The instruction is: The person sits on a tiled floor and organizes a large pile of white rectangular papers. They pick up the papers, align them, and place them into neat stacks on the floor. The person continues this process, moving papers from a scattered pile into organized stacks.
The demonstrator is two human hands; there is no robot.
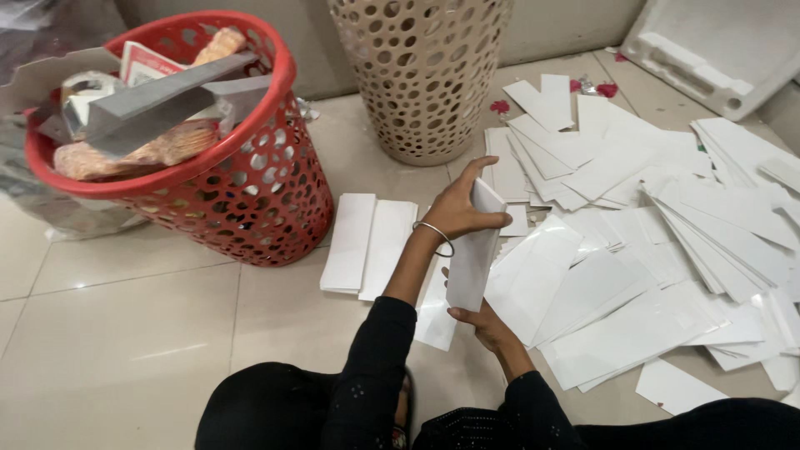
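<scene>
Down on the tiled floor (125, 333), the left hand (457, 208) grips the top end of a folded white card (473, 250), fingers closed over its edge, while the right hand (487, 325) pinches its bottom end. A heap of white sheets (650, 250) lies just to the right. Two flat white pieces (367, 246) lie near a red basket (250, 192), beside a beige basket (421, 75).

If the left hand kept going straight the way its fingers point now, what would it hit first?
The left hand points up and right over the folded white sheet it grips. Beyond that, probably the pile of white sheets on the floor, though depth is unclear.
</scene>
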